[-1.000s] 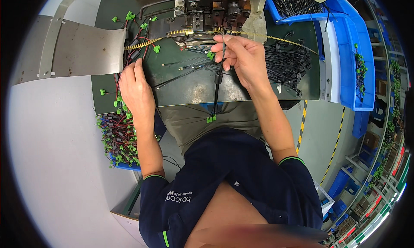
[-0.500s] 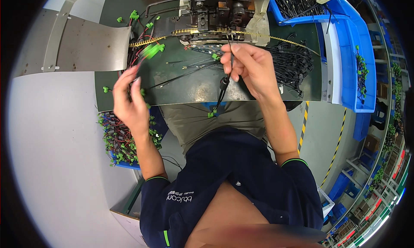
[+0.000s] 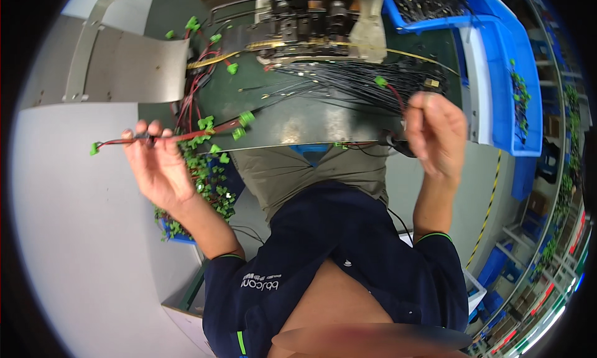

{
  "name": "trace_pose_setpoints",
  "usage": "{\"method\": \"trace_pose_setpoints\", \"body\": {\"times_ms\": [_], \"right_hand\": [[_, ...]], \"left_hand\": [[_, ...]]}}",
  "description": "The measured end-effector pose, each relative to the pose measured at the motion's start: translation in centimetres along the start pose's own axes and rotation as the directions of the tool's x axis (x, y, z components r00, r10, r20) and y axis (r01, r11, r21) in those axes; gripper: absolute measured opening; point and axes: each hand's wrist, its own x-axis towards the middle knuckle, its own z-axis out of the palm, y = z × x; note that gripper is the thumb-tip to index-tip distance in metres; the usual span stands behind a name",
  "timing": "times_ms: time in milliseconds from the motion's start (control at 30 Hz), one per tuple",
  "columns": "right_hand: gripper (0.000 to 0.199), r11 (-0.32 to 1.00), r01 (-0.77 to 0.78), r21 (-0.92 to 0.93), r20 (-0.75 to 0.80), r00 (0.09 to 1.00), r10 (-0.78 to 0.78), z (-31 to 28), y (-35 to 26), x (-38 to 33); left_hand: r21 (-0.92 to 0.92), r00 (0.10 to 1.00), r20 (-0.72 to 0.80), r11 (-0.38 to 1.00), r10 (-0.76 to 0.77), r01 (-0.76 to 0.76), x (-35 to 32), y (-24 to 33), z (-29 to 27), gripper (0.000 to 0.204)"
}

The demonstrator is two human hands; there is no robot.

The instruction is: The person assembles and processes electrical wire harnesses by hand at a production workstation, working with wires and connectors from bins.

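One red-and-black cable harness lies across the curled fingers of the left hand, while the right hand pinches a second harness, best kept, I'd judge, clear of the black leads beyond it.

Bright light; pale glare on green tabletop; fisheye-curved edges

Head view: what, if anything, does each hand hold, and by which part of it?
The left hand holds a red-black cable at its black sleeve, between green connectors. The right hand seems to hold a second cable; exactly where cannot be told.
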Motion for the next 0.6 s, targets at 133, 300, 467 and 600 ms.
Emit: {"method": "trace_pose_setpoints", "body": {"times_ms": [133,300,467,600], "right_hand": [[0.034,0.86,0.235,-0.453,-0.142,0.933,-0.33,-3.4,-10.6,-5.0],[0.034,0.535,0.34,-0.773,-0.187,0.684,-0.705,-6.9,-27.6,-10.3],[0.035,0.033,0.071,-0.997,0.023,0.666,-0.746,-10.8,-34.0,-9.9],[0.032,-0.134,-0.248,-0.959,-0.159,0.869,-0.468,-13.9,-28.1,-6.0]], "left_hand": [[0.137,0.994,0.082,0.988,-0.078,0.066,0.1,1.1,-0.1,0.027],[0.444,0.986,0.117,0.881,0.122,-0.161,-1.8,-0.1,1.6,0.028],[0.723,0.929,0.266,0.584,0.257,-0.369,-3.4,-0.8,4.0,0.023],[0.807,0.928,0.268,0.466,0.258,-0.363,-4.9,-1.3,5.3,0.02]]}}
